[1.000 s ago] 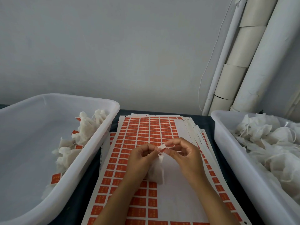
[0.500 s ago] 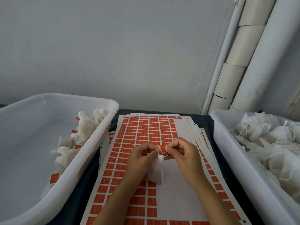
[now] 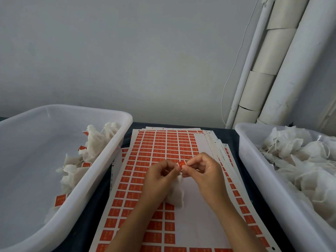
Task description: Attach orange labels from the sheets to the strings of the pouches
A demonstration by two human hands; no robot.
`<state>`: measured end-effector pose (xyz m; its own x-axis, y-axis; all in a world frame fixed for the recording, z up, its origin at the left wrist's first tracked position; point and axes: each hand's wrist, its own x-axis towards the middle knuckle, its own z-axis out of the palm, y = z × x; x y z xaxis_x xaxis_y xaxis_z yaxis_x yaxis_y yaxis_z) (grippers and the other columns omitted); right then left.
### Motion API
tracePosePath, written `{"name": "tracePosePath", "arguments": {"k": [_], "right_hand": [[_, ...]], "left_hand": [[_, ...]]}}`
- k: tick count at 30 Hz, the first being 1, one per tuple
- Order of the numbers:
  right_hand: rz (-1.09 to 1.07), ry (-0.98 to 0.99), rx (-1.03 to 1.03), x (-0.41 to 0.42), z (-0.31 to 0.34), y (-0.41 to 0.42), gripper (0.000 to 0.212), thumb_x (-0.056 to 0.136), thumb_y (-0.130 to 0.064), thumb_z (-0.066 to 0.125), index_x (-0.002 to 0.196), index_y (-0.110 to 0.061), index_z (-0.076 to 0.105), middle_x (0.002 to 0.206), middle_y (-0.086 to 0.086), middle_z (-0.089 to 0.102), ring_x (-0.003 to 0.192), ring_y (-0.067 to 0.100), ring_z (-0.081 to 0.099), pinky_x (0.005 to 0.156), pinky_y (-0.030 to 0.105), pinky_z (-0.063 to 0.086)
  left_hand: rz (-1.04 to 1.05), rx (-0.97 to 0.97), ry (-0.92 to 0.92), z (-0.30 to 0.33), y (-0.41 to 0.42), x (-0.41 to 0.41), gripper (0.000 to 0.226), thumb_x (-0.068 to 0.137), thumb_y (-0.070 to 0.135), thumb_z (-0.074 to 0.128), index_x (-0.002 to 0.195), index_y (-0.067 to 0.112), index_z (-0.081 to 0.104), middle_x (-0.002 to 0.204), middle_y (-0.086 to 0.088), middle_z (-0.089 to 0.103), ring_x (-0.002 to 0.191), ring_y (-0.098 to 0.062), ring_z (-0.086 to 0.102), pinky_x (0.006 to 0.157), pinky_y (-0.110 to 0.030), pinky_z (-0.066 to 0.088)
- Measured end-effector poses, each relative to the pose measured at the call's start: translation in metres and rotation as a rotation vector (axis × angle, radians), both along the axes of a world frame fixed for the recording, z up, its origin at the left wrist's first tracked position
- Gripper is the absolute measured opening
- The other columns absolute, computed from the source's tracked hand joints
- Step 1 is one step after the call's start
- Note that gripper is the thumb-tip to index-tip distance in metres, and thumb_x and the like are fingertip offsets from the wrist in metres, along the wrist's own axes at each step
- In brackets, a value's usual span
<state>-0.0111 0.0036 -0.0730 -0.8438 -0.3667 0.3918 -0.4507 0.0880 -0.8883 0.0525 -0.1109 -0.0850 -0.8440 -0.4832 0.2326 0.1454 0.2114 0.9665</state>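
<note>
At the centre of the frame the orange label [image 3: 181, 163] now shows its coloured face between the two hands, where a second ago only a pale scrap and the string were visible there; I judge it is being folded over the pouch's string, so this pouch is nearly tagged. The left hand [image 3: 160, 176] pinches the label's left edge between thumb and forefinger, its other fingers curled in. The right hand [image 3: 205, 171] pinches the right edge the same way. The string itself is too fine to make out. The white pouch [image 3: 177, 194] hangs just below the fingertips, above the label sheets [image 3: 163, 146]. Tagged pouches lie in the left tub [image 3: 116, 151], untagged ones in the right tub [image 3: 254, 171].
</note>
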Motion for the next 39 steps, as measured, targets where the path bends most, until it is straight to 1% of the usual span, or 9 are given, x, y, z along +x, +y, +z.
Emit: {"name": "tracePosePath", "arguments": {"k": [4, 6, 9, 14, 20, 23, 26, 32, 39], "right_hand": [[0.04, -0.114, -0.049, -0.002, 0.0, -0.002, 0.029, 0.079, -0.015, 0.071, 0.098, -0.023, 0.05, 0.081, -0.006, 0.066, 0.068, 0.008, 0.068, 0.056, 0.015, 0.052], [0.053, -0.056, 0.088, -0.003, -0.003, -0.003, 0.011, 0.083, -0.026, 0.065, 0.086, -0.023, 0.055, 0.074, -0.007, 0.064, 0.061, 0.005, 0.064, 0.054, 0.01, 0.048], [0.037, 0.083, 0.215, -0.004, -0.008, -0.004, 0.019, 0.088, -0.028, 0.058, 0.07, -0.026, 0.052, 0.068, -0.014, 0.058, 0.063, -0.006, 0.058, 0.056, 0.004, 0.042], [0.025, 0.213, 0.219, -0.006, -0.009, -0.006, 0.017, 0.091, -0.022, 0.055, 0.074, -0.019, 0.057, 0.073, -0.014, 0.061, 0.071, 0.008, 0.063, 0.067, 0.007, 0.049], [0.102, -0.162, 0.093, -0.005, -0.002, -0.004, 0.04, 0.09, -0.042, 0.035, 0.086, -0.011, 0.06, 0.066, -0.006, 0.059, 0.05, 0.001, 0.054, 0.049, 0.009, 0.039], [0.129, -0.224, 0.185, -0.002, 0.001, 0.002, 0.043, 0.085, -0.053, 0.029, 0.101, -0.025, 0.057, 0.083, -0.015, 0.06, 0.066, -0.001, 0.056, 0.055, 0.005, 0.038], [0.113, -0.185, 0.444, 0.006, -0.002, 0.009, 0.037, 0.081, -0.062, 0.036, 0.093, -0.031, 0.051, 0.085, -0.014, 0.06, 0.072, 0.004, 0.059, 0.054, 0.005, 0.038], [-0.01, -0.133, 0.671, 0.023, -0.01, 0.005, 0.016, 0.082, -0.037, 0.067, 0.086, -0.024, 0.059, 0.075, -0.01, 0.058, 0.063, 0.005, 0.055, 0.047, 0.006, 0.033], [0.026, -0.196, 0.268, 0.041, 0.033, -0.023, 0.008, 0.083, -0.025, 0.069, 0.086, -0.02, 0.063, 0.085, -0.002, 0.068, 0.071, 0.007, 0.065, 0.056, 0.012, 0.049]], "left_hand": [[0.016, -0.086, 0.01, -0.002, 0.0, -0.001, 0.013, 0.088, 0.02, 0.064, 0.075, 0.017, 0.068, 0.069, 0.006, 0.063, 0.065, -0.002, 0.057, 0.058, -0.009, 0.045], [-0.014, -0.115, 0.03, -0.003, 0.001, -0.001, 0.014, 0.088, 0.016, 0.064, 0.075, 0.018, 0.067, 0.068, 0.008, 0.063, 0.063, -0.001, 0.056, 0.058, -0.009, 0.044], [-0.042, -0.147, 0.033, -0.005, 0.001, -0.001, 0.014, 0.089, 0.014, 0.063, 0.077, 0.02, 0.066, 0.067, 0.011, 0.062, 0.063, 0.0, 0.056, 0.058, -0.009, 0.044], [-0.076, -0.168, 0.08, -0.003, -0.001, -0.001, 0.015, 0.089, 0.011, 0.061, 0.077, 0.021, 0.064, 0.069, 0.011, 0.061, 0.066, 0.0, 0.057, 0.06, -0.01, 0.045], [-0.055, -0.098, -0.004, 0.001, -0.001, 0.002, 0.018, 0.095, 0.021, 0.053, 0.081, 0.02, 0.064, 0.077, 0.013, 0.064, 0.074, -0.002, 0.058, 0.063, -0.009, 0.045], [-0.07, -0.102, -0.153, 0.005, -0.005, 0.008, 0.026, 0.1, 0.033, 0.039, 0.093, 0.024, 0.062, 0.091, 0.011, 0.065, 0.086, -0.007, 0.061, 0.064, -0.01, 0.048], [-0.094, -0.301, -0.327, 0.005, -0.01, 0.02, 0.015, 0.093, 0.043, 0.051, 0.1, 0.032, 0.058, 0.096, 0.016, 0.061, 0.086, -0.002, 0.059, 0.061, -0.009, 0.048], [-0.063, -0.548, -0.452, 0.004, -0.012, 0.047, 0.022, 0.08, 0.035, 0.072, 0.091, 0.039, 0.054, 0.086, 0.023, 0.056, 0.081, 0.005, 0.054, 0.068, -0.007, 0.041], [0.323, -0.561, -0.294, 0.046, -0.007, 0.059, 0.01, 0.086, 0.028, 0.067, 0.087, 0.027, 0.057, 0.081, 0.015, 0.061, 0.069, 0.001, 0.058, 0.062, -0.01, 0.044]]}}
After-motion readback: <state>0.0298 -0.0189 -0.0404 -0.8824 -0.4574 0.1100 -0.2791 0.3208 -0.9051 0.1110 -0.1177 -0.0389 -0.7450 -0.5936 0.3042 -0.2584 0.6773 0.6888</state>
